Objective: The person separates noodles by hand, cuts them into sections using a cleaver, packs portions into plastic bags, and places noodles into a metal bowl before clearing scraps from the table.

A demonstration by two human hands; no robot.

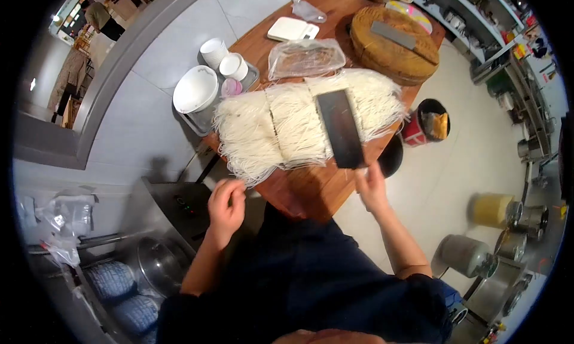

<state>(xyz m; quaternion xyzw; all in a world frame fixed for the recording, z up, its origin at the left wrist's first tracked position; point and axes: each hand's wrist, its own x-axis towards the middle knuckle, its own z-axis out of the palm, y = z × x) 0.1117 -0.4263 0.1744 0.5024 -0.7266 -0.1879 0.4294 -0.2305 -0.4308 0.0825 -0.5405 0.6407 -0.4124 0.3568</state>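
A wide slab of white, thread-like noodles (248, 135) lies across the brown wooden desk (284, 194), reaching from the left edge to the right edge, with loose strands overhanging at both sides. The right hand (372, 188) is closed at the handle end of a dark rectangular cleaver (339, 126), near the right edge; the blade extends over the right half of the noodles. The left hand (227, 208) is part-open, fingers loosely curled, with no object visible in it, just off the left edge beside the nearest noodle ends. Status, judged from the layout: the work is partway. A clear gap separates the leftmost section from the next, and a second division shows at the far side, left of the blade; the sections otherwise lie together in one row, neither lifted away nor packed. A clear plastic bag (306, 59) rests beyond the noodles, toward the far edge. Limits of view: the blade masks part of the right-hand sections, so any division beneath it cannot be confirmed. The right fingers hide most of the handle. Contact between blade and noodles cannot be determined.
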